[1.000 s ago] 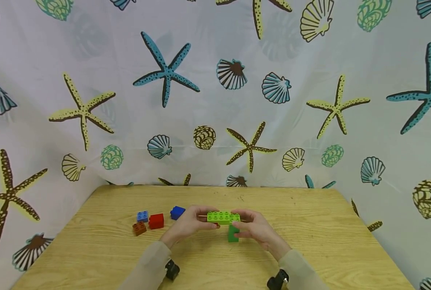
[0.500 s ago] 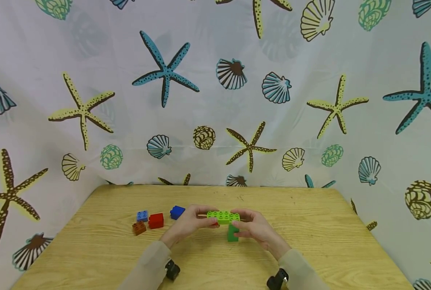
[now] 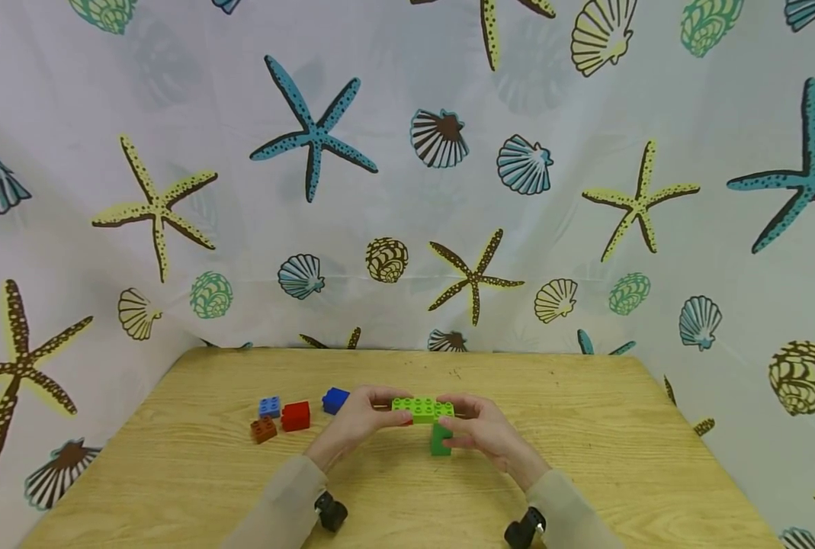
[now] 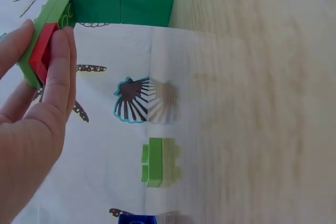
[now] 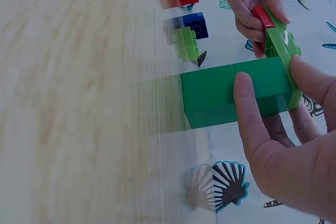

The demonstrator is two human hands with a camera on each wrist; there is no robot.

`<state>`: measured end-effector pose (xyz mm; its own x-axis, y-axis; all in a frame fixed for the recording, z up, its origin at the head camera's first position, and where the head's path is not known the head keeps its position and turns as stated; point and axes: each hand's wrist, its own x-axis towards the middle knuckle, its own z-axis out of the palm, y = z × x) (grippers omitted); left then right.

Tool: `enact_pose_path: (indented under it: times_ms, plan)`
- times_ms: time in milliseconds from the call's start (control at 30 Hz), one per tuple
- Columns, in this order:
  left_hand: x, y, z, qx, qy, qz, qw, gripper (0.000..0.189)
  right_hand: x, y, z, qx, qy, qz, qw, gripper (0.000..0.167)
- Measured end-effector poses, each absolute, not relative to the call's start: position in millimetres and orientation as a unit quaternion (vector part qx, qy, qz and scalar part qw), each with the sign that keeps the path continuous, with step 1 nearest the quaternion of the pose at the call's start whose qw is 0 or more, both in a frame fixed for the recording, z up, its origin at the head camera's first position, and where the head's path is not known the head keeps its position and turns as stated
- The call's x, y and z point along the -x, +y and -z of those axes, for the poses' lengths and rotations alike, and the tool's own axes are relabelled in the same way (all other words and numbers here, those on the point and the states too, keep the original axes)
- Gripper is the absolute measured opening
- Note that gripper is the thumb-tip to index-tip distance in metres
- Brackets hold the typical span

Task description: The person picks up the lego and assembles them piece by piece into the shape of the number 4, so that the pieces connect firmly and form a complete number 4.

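Two dark green toy bricks (image 5: 210, 95) are stacked upright on the table, with a flat lime green toy brick piece (image 3: 417, 410) across their top, reaching out to the left. Beneath its left part is a red toy brick (image 4: 43, 53); whether the studs are fully joined cannot be told. My left hand (image 3: 359, 419) pinches the lime piece and red brick together, thumb on top and fingers below. On the other side, my right hand (image 3: 486, 436) grips the lime piece's right end and the dark green stack, one finger lying along the stack.
Left of the hands lie a blue brick (image 3: 335, 401), a red brick (image 3: 296, 416), a light blue brick (image 3: 269, 408) and a brown brick (image 3: 264, 430). Another lime green brick (image 4: 155, 162) stands on the table near the left hand. A patterned cloth hangs behind.
The red brick beneath the lime piece has come up slightly with the left fingers. The right hand and the dark green stack have stayed in place.
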<state>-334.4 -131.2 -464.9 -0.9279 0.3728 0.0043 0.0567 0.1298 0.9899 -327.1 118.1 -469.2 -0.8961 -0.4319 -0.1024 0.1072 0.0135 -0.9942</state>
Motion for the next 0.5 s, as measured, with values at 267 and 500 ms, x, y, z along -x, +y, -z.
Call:
enact_pose_path:
  times_ms: [267,500]
  plan:
    - [334.4,-131.2,468.7,-0.126,0.737,-0.654,0.117,0.044,325.6,119.2,470.5,0.119,0.686,0.692,0.19,0.059]
    - [335.4,-135.1,469.5,-0.133,0.713,-0.671,0.154,0.05,324.9,119.5,472.6,0.124,0.684,0.693,0.192,0.057]
